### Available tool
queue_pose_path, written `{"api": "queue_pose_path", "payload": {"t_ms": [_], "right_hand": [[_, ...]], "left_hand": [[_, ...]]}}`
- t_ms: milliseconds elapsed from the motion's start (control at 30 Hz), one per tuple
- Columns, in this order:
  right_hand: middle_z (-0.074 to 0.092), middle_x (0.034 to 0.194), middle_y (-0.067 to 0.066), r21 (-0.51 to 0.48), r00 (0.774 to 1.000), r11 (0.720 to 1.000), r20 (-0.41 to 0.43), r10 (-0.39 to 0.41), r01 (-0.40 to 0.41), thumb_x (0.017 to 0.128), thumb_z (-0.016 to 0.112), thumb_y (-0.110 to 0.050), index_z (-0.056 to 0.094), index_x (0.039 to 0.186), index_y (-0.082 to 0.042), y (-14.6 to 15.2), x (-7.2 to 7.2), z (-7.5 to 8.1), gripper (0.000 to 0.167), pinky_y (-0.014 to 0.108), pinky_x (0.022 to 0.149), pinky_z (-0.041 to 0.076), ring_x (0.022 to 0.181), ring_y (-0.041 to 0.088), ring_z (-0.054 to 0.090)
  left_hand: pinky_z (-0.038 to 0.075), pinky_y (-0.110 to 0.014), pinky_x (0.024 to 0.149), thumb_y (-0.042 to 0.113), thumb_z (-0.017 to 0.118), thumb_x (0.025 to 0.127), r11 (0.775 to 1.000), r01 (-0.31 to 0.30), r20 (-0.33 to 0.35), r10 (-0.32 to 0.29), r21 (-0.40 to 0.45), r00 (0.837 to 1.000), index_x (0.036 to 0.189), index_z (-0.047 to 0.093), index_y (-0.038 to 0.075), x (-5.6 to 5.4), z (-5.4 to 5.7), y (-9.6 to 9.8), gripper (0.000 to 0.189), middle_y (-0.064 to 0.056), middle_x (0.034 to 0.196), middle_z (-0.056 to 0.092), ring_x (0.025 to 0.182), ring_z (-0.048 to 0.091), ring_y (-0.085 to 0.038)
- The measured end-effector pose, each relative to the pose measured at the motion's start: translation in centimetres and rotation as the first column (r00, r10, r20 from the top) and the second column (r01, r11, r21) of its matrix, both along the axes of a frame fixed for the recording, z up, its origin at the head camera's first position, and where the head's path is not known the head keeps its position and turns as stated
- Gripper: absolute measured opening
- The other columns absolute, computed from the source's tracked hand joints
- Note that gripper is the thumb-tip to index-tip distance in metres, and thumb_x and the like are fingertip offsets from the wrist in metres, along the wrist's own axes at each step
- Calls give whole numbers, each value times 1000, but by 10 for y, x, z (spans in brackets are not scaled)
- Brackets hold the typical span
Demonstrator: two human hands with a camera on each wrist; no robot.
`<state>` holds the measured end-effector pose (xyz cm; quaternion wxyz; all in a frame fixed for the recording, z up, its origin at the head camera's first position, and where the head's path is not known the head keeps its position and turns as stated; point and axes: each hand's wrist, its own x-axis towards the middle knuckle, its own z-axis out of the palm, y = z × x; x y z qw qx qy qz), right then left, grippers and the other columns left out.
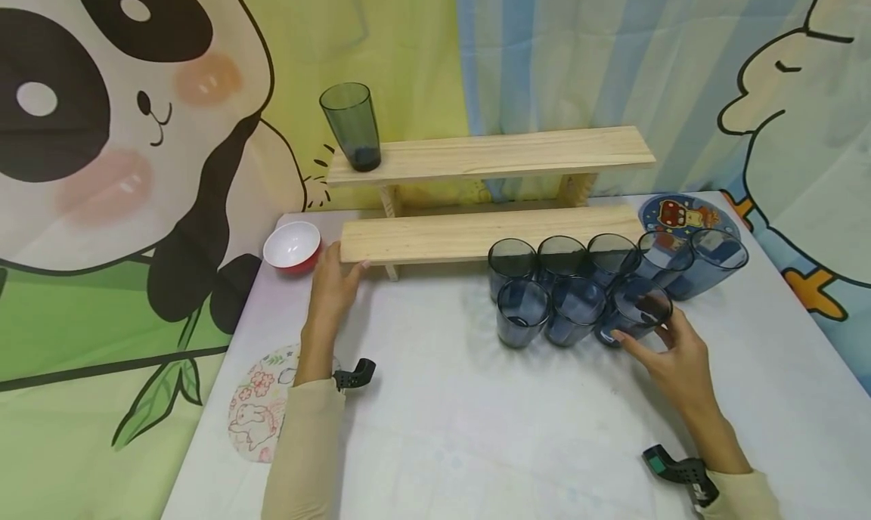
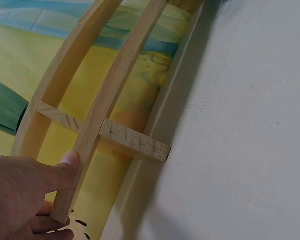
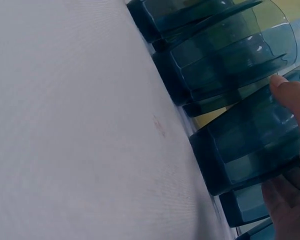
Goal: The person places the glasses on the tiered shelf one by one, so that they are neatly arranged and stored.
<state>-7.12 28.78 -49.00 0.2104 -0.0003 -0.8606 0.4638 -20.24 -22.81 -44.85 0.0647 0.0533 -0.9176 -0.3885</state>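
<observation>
I see the right hand [image 1: 680, 361] holding the dark tinted tumbler [image 1: 634, 312] at the right end of the front row, on the white table [image 1: 435, 407]. Thumb and fingers press from 2 sides, so the grip is about as wide as the tumbler. The left hand [image 1: 330, 293] pinches the left end of the lower board [image 1: 463, 236]. The 7 other tumblers [image 1: 522, 320] on the table crowd beside the held tumbler, and 1 more tumbler [image 1: 355, 127] stands on the upper board [image 1: 490, 156].

The held tumbler looks empty, so I judge it light and stiff, with a smooth wall which could slip. Glass or hard plastic, I cannot tell; I would treat it as fragile. The safest hold, I think, is around the middle of its wall, below the rim, because its neighbours could knock against it.
</observation>
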Motion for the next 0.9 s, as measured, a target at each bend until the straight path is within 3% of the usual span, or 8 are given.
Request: {"api": "queue_pose_path", "payload": {"t_ms": [267, 500, 733, 900], "right_hand": [[58, 148, 20, -38, 999, 999, 34, 24, -23, 80, 90, 4, 51, 152, -5, -2, 0, -1, 83, 7, 108, 41, 131, -11, 51], [57, 150, 21, -27, 998, 999, 52, 43, -41, 83, 89, 0, 51, 153, -6, -4, 2, 9, 79, 6, 108, 40, 131, -13, 50], [57, 150, 17, 2, 999, 1000, 34, 16, -16, 83, 87, 3, 50, 154, -8, -6, 8, 29, 80, 7, 110, 38, 134, -11, 50], [61, 143, 3, 20, 1000, 1000, 11, -4, 4, 83, 87, 3, 54, 151, -10, 1, 6, 54, 77, 5, 105, 42, 127, -9, 55]], "left_hand": [[24, -56, 128, 26, 70, 103, 1000, -4, -7, 4, 6, 1000, 158, 35, -5, 0, -1, -2, 72, -29, 161, 38, 154, 32, -44], [24, -56, 129, 26, 71, 103, 1000, -6, -12, 6, 12, 1000, 159, 35, -4, -1, -4, 0, 73, -30, 161, 38, 153, 33, -44], [23, -56, 129, 25, 69, 103, 1000, 1, -4, -1, 3, 1000, 159, 34, -4, -3, -3, -1, 72, -29, 162, 37, 154, 32, -44], [24, -55, 129, 26, 70, 103, 1000, -5, 3, 5, 4, 1000, 160, 34, -3, -3, -3, 0, 72, -28, 162, 37, 154, 32, -43]]}}
